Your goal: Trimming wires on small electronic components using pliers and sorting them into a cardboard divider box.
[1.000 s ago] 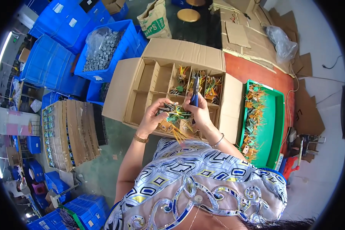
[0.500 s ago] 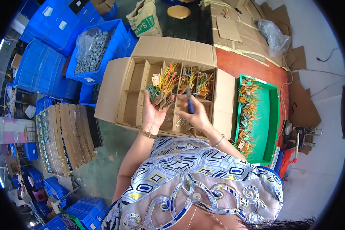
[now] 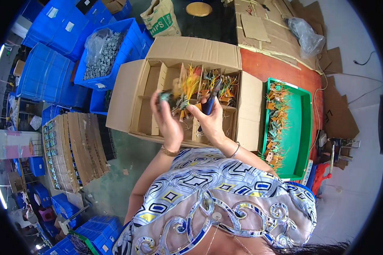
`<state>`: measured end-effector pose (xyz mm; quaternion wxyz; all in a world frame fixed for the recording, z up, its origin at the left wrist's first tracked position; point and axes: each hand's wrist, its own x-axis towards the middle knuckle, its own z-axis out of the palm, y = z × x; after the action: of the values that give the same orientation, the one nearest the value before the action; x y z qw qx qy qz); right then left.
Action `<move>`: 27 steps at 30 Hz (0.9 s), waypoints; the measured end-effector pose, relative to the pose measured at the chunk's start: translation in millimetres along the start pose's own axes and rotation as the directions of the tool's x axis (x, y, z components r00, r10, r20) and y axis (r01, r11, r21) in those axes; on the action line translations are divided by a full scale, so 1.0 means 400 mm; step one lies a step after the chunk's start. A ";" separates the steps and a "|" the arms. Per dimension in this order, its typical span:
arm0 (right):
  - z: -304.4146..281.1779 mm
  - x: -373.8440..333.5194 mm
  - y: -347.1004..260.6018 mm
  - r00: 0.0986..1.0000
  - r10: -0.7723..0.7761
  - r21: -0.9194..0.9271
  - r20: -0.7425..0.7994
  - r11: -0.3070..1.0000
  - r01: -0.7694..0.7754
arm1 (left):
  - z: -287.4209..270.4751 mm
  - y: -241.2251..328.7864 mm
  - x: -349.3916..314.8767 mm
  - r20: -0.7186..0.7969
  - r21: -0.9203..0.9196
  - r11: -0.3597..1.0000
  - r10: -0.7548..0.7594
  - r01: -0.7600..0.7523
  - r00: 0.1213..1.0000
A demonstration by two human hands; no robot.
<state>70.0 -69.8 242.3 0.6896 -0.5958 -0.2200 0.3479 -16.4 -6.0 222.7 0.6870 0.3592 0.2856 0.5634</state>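
Observation:
My left hand (image 3: 169, 127) is raised over the near left part of the divided cardboard box (image 3: 125, 87), its fingers blurred. A smeared green circuit board (image 3: 164, 97) is at its fingertips and seems held there. My right hand (image 3: 211, 123) is closed around blue-handled pliers (image 3: 210, 101), their dark jaws pointing up and away. Its thumb reaches left to a bundle of small boards with yellow and orange wires (image 3: 190, 85) between the hands; which hand bears the bundle I cannot tell. More wired boards (image 3: 227, 89) lie in the box's right compartments.
Right of the box, a green tray (image 3: 300, 127) holds a row of wired boards on a red surface. Blue crates (image 3: 115, 63) stand at the left, one with grey parts. Cardboard-divided boards (image 3: 78, 148) are stacked at lower left. A printed sack (image 3: 159, 19) stands behind.
My left hand has turned from palm-up to edge-on, moving with the green board. My right hand has come closer to the wire bundle, and the pliers now tilt up to the right.

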 end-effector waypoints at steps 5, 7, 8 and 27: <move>0.007 0.010 0.064 0.950 -0.283 -0.206 -0.132 0.945 0.253 | 0.000 -0.036 -0.048 0.192 0.206 0.961 0.146 -0.185 0.970; 0.012 0.019 0.064 0.943 -0.291 -0.136 -0.159 0.953 0.271 | 0.000 -0.030 -0.049 0.201 0.188 0.977 0.062 -0.101 0.978; 0.018 0.020 0.061 0.937 -0.295 -0.065 -0.184 0.955 0.288 | 0.006 -0.028 -0.047 0.201 0.187 0.977 0.064 -0.103 0.978; -0.019 -0.013 -0.103 0.715 -0.568 -0.377 0.408 0.608 0.699 | -0.017 0.059 0.051 0.120 -0.354 0.833 -0.410 0.425 0.904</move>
<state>81.2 -80.8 281.6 0.5528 -0.5881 -0.5850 0.0795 -31.0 17.6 238.3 0.8540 0.1622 0.2316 0.4367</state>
